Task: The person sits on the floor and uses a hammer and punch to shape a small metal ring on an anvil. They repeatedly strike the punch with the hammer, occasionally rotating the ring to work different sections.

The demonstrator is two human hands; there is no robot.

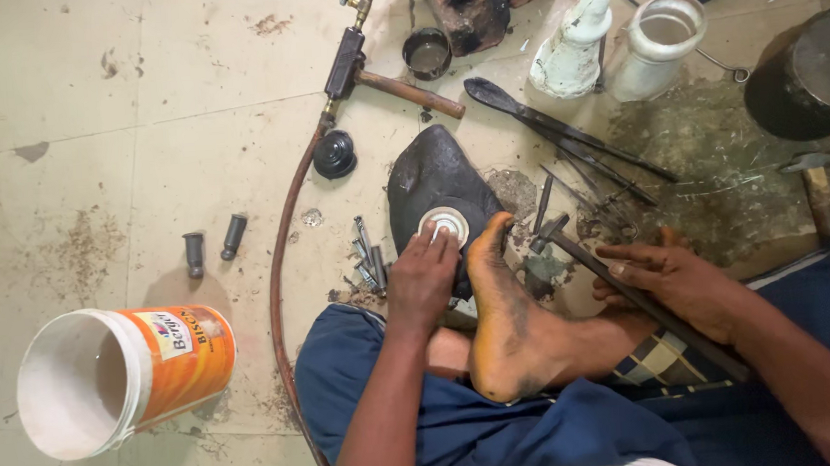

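Seated on a stained workshop floor (91,118), a person is pressing the left hand (423,279), fingers together, onto a small round silvery disc (449,225) lying on a dark stone block (431,179), the bare foot (498,305) bracing the block's edge. Meanwhile the right hand (672,280) is gripping, fingers closed, the long handle of a hammer (630,292). The disc is looking thin, stiff and probably light, likely slippery metal best pinned at its rim, while the hammer is seeming heavy at the head.
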